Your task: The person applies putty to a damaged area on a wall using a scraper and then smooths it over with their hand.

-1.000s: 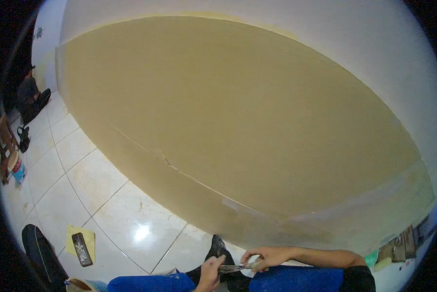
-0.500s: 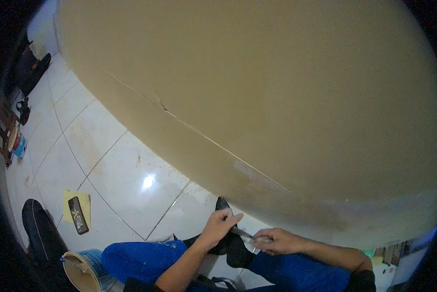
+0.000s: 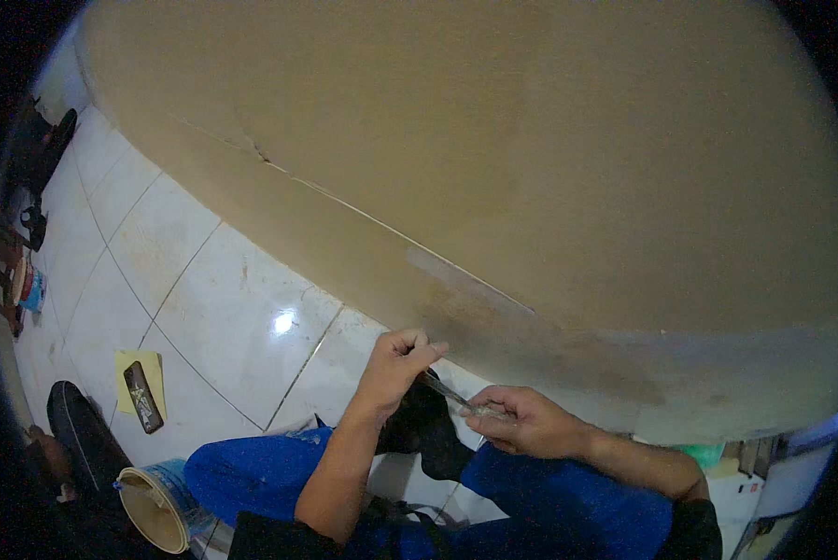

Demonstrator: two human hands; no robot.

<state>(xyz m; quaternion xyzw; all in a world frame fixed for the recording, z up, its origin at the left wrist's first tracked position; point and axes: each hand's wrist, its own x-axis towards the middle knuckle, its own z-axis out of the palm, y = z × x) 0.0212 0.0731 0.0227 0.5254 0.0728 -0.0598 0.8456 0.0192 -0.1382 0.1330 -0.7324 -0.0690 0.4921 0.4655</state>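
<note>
In my right hand (image 3: 521, 420) is the stubby, smeared handle of a putty knife (image 3: 450, 389), its thin dark blade slanting up toward my left hand. My left hand (image 3: 400, 369) is closed, thumb pressed toward the curled forefinger, by the far end of the blade. Whether it pinches the blade or a bit of material is hidden. Beyond both hands rises a tan wall (image 3: 531, 187) with a thin pale crack (image 3: 372, 219) running slantwise and a greyish smoothed patch below it.
An open bucket (image 3: 178, 485) with residue inside stands by my left knee. A phone (image 3: 142, 397) lies on yellow paper on white floor tiles (image 3: 204, 327). Another person's dark-clad leg (image 3: 83, 425) is at left. Farther back stands a small tub (image 3: 32, 287).
Both hands have risen slightly toward the wall, the putty knife with them. My left hand's fingers have curled in more. The view has shifted, and the wall crack appears farther up and left.
</note>
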